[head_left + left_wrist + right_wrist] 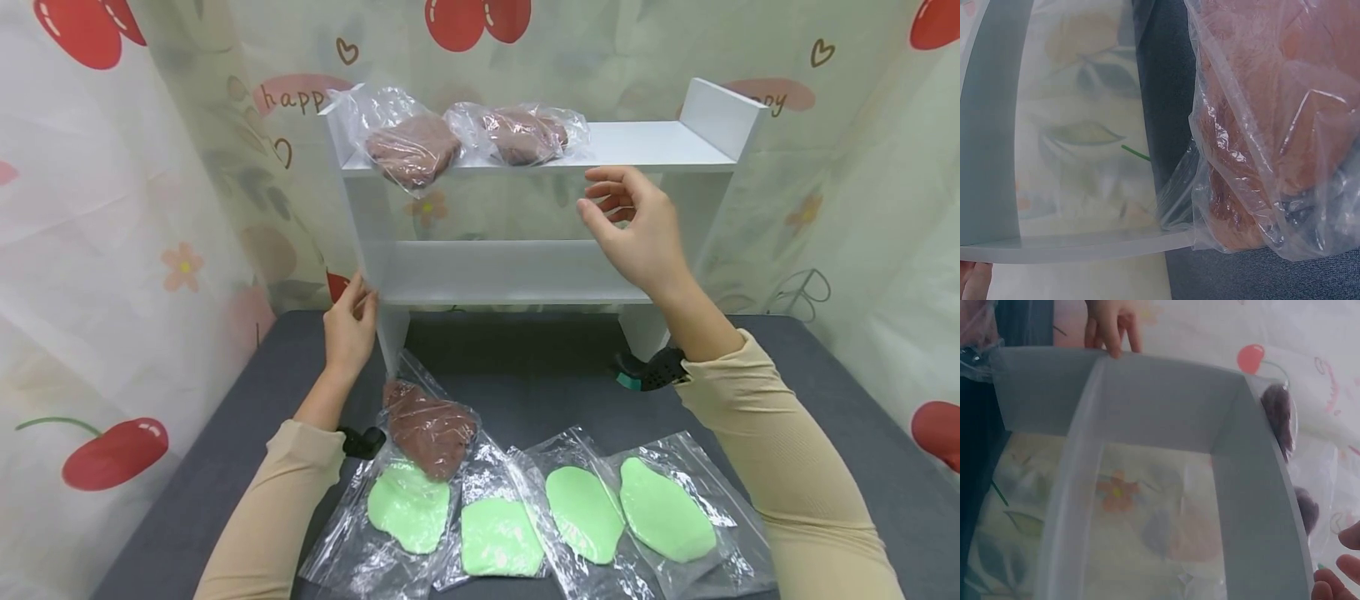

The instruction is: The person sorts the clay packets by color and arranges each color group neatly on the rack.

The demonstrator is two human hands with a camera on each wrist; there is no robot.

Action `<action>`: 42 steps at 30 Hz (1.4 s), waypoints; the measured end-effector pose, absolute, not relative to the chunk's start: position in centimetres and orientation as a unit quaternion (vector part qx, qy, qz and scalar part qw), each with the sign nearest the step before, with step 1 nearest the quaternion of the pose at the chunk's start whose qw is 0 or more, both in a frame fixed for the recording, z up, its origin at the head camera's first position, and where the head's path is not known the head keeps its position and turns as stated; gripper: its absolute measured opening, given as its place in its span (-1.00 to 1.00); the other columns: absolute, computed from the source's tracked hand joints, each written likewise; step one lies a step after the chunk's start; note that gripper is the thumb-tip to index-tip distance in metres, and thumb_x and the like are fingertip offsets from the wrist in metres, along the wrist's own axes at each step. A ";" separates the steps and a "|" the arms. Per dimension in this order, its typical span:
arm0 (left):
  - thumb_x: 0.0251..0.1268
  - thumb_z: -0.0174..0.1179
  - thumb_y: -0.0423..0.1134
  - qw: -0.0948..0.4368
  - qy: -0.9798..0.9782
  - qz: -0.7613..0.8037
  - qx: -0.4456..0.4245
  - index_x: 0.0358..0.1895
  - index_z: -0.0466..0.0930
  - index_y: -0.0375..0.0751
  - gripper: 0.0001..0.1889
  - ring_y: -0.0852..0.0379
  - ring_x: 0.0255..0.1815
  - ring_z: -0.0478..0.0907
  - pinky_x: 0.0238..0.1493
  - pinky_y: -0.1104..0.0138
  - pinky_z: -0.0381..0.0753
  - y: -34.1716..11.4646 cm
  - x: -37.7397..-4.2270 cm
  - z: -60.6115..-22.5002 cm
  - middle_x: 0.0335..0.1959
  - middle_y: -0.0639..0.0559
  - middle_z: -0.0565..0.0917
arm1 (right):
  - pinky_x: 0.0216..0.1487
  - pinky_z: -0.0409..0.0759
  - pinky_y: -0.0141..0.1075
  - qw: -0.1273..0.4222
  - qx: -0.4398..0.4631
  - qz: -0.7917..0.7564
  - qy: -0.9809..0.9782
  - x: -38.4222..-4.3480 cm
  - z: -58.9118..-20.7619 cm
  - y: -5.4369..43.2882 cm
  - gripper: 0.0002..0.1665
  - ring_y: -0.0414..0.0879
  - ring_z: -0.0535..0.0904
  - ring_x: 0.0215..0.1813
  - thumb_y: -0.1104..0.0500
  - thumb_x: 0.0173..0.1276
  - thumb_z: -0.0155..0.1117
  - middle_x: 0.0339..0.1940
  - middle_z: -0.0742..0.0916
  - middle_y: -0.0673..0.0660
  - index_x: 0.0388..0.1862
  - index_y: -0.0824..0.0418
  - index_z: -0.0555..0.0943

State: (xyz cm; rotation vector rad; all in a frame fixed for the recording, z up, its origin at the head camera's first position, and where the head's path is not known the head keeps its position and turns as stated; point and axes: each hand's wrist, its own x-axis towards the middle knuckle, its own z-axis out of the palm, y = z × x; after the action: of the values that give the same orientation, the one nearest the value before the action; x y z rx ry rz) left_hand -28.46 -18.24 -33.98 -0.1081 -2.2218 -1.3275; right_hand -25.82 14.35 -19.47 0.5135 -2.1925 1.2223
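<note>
A white two-tier shelf (pixel 540 273) stands on the dark table. My left hand (pixel 351 329) touches the outer face of its left side panel with extended fingers, as the right wrist view also shows. Below the top board's front edge, to the right of the bagged lumps, my right hand (pixel 641 229) hovers with loosely bent fingers and holds nothing. Two brown clay-like lumps in clear plastic bags lie on the top board: one at the left (pixel 415 150), the other (pixel 522 135) beside it. A third bagged brown lump (pixel 429 425) lies by the shelf's left foot.
Several flat green pieces in clear bags, such as the rightmost one (pixel 666 510), lie in a row along the table's (pixel 225 500) near side. The third brown lump partly overlaps the leftmost green bag. A printed curtain (pixel 187 208) surrounds the table.
</note>
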 end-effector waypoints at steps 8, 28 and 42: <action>0.42 -0.02 -0.31 0.277 -0.823 -0.493 -0.042 0.40 0.20 -0.20 -0.49 -0.21 0.10 0.56 0.03 0.01 0.58 -18.3 -28.5 -34.1 0.23 -0.31 0.47 | -0.13 0.45 -0.46 0.240 0.242 0.465 -0.817 -24.4 -22.8 13.9 -0.63 -0.31 0.49 -0.21 0.24 0.32 0.18 -0.10 0.66 0.25 0.10 0.30 0.51; 0.42 -0.02 -0.30 0.277 -0.823 -0.494 -0.040 0.40 0.20 -0.19 -0.50 -0.22 0.11 0.55 0.05 0.00 0.57 -18.2 -28.5 -34.1 0.23 -0.32 0.47 | 0.06 0.55 -0.09 0.087 0.273 0.454 -0.844 -23.6 -31.2 11.8 -0.55 0.04 0.58 -0.03 0.18 0.33 0.21 0.06 0.62 0.22 0.19 0.18 0.45; 0.40 0.00 -0.32 0.287 -0.820 -0.494 -0.042 0.38 0.21 -0.27 -0.50 -0.20 0.17 0.51 0.08 0.01 0.56 -18.2 -28.6 -34.2 0.29 -0.29 0.40 | 0.08 0.58 -0.14 -0.042 0.282 0.470 -0.836 -23.4 -36.3 9.6 -0.43 0.09 0.56 0.06 0.17 0.30 0.25 0.14 0.55 0.26 0.27 0.19 0.36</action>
State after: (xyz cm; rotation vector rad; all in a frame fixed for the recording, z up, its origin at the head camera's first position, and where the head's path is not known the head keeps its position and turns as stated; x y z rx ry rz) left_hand -28.55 -18.22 -34.16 -0.1135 -2.1901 -1.3204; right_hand -23.44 9.64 -36.34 0.9093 -2.6984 1.5172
